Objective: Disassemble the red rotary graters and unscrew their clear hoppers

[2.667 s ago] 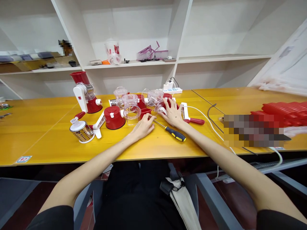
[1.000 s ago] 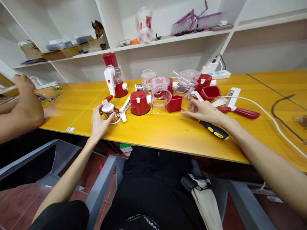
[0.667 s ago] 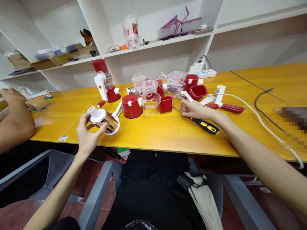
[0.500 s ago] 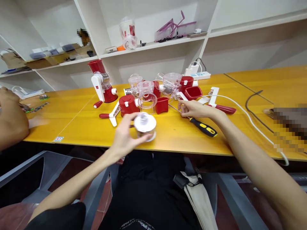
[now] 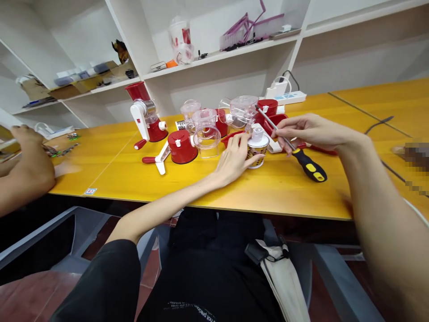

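Note:
My left hand [image 5: 231, 161] is closed round a grater drum [image 5: 258, 147] with a white cap and a holed metal side, standing at or just above the table. In my right hand [image 5: 306, 130], a screwdriver [image 5: 313, 167] is gripped by its shaft. Its black-and-yellow handle points down to the right, its tip up to the left. Behind my left fingers a red plastic cup [image 5: 231, 137] is partly hidden. Left of it are a clear plastic housing [image 5: 207, 134] and a red base [image 5: 182, 147]. A white crank [image 5: 163, 157] with a red grip lies in front of that base.
An assembled red-and-white rotary grater [image 5: 147, 114] stands at the left. More clear housings [image 5: 243, 109] and red bases are grouped at the back. A power strip [image 5: 291, 97] sits by the shelf. Another person's arm [image 5: 27, 165] rests on the table at far left.
My left hand has carried the grater drum to the right, beside the red cup. My right hand has lifted the screwdriver off the table, its tip now raised.

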Available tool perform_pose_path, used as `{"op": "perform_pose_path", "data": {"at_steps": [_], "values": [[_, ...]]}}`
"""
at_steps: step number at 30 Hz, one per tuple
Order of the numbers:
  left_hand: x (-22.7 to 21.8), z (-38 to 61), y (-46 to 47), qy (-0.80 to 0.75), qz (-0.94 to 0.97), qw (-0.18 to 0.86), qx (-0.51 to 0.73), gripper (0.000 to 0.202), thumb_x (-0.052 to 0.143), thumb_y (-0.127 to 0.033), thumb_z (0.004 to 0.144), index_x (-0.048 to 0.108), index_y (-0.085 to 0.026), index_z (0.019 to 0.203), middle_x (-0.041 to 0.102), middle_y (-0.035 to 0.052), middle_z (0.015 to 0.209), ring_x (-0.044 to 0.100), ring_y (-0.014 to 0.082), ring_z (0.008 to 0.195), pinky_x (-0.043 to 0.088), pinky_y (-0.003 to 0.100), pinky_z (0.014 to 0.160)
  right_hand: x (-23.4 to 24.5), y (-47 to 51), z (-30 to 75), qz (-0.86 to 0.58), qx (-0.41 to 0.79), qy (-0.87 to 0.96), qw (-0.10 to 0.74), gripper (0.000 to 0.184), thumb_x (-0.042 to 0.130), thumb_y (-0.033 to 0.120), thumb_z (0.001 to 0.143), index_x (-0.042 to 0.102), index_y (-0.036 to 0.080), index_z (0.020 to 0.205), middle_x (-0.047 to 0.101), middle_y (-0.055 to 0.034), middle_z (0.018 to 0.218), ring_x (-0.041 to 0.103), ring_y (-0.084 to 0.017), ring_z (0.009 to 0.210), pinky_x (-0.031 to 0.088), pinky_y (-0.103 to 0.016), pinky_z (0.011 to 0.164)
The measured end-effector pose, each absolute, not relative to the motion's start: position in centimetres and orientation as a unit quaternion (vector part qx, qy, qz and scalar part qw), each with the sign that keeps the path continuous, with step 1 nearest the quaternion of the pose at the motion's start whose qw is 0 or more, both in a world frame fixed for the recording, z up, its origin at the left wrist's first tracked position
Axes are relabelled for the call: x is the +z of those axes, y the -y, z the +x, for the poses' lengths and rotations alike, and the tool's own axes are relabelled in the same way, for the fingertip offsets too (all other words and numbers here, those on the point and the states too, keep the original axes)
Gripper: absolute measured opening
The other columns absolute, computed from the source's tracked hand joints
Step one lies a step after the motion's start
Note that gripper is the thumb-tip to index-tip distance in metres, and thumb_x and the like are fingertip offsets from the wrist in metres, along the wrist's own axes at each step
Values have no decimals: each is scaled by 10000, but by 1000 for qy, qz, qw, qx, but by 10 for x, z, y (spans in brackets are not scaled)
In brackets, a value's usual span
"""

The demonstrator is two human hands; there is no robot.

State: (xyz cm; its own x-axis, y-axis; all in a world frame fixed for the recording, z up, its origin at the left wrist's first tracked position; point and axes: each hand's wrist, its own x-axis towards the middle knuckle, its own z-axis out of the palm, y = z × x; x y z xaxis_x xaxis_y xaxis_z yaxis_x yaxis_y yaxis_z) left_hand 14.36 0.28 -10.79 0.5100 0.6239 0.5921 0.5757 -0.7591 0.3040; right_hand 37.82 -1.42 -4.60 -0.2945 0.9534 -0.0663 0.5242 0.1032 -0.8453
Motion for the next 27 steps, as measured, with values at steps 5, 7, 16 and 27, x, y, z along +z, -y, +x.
{"op": "perform_pose_path", "data": {"at_steps": [5,7,16,27], "values": [[-106,160,-27,-354,863,-83,350,619,687,-322,921,430,-46,1413,556,205,1339,517,331,1292,474,473,1132,-49,12,375,-516,388,653,395,373,531,489,926,550,122,992,542,-2,750,466,10,688,463,-119,643],[-106,166,-32,-366,856,-102,350,621,677,-258,921,408,-53,1441,553,205,1328,519,345,1285,479,491,1118,-53,7,372,-505,374,637,446,374,523,492,931,550,126,1002,511,6,729,435,12,672,447,-113,624],[-77,87,-1,-291,825,-158,458,399,525,-398,997,439,-199,1333,583,133,1283,558,277,1230,485,485,1055,-65,-14,359,-430,282,560,649,382,551,535,900,449,170,953,383,48,584,293,7,517,309,-165,533],[-12,-115,-196,-606,559,-97,558,596,650,-735,782,320,-246,701,656,97,920,474,233,1366,254,465,1004,-76,-24,353,-414,203,514,723,601,597,717,790,300,197,740,223,65,506,229,-13,421,251,-245,461]]}}
